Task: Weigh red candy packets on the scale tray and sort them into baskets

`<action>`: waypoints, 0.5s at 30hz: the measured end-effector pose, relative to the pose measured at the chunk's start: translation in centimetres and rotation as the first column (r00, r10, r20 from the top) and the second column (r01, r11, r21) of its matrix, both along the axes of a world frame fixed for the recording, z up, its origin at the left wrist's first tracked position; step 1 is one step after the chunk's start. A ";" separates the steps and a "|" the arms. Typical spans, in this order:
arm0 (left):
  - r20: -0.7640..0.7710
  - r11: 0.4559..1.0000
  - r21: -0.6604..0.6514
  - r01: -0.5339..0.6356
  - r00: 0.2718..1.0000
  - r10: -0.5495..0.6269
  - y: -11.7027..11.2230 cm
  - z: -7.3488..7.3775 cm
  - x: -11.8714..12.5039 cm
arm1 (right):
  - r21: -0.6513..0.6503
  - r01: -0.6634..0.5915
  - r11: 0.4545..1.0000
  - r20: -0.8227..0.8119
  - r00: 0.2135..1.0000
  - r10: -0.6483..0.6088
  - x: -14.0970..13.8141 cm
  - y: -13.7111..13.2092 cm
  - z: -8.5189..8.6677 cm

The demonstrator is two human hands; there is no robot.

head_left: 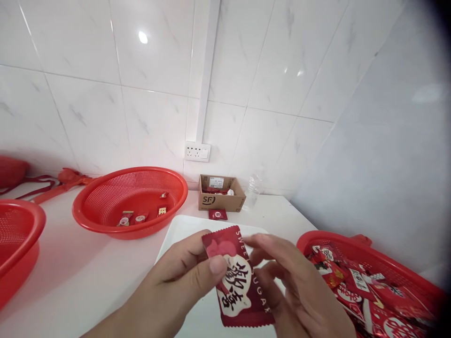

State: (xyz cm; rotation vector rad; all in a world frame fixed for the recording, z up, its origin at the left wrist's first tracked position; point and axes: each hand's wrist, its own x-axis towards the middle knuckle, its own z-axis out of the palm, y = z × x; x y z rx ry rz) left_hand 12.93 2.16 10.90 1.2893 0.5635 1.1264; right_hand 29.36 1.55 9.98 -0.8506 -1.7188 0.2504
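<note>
Hands (179,273) at edges of red packet (234,287), above tray (185,228); tabletop (88,272) stretches left.

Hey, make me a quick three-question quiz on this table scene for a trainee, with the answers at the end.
1. Multiple choice: what does the left hand hold?
a) the white tray
b) the dark red packet
c) the wall socket

2. True or false: in the picture, the clear bottle stands to the right of the cardboard box.

3. Short answer: which looks fuller, the basket at the right or the basket by the wall?

Key: 1 b; 2 true; 3 the basket at the right.
</note>
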 end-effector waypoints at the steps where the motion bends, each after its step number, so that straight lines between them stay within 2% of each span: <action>1: 0.005 1.000 0.007 0.007 1.000 -0.007 0.0 -0.1 0.0 | 0.041 -0.031 0.999 0.019 0.999 0.030 -0.1 0.2 -0.2; 5: -0.050 1.000 0.004 0.017 0.999 -0.017 0.1 -0.1 0.1 | 0.123 -0.022 0.992 0.092 0.996 0.010 0.0 0.5 -0.5; 8: -0.190 0.994 0.083 -0.064 0.979 0.079 0.1 -0.1 0.1 | 0.103 -0.002 0.995 0.077 0.997 -0.006 0.6 0.6 -0.1; 12: -0.284 0.962 0.220 -0.160 0.933 0.221 0.0 -0.5 0.4 | -0.004 -0.001 1.000 0.009 1.000 0.001 0.9 0.8 0.7; 15: -0.316 0.956 0.254 -0.145 0.922 0.223 0.1 -0.5 0.7 | -0.123 -0.078 0.989 -0.083 0.994 0.068 0.6 0.7 1.0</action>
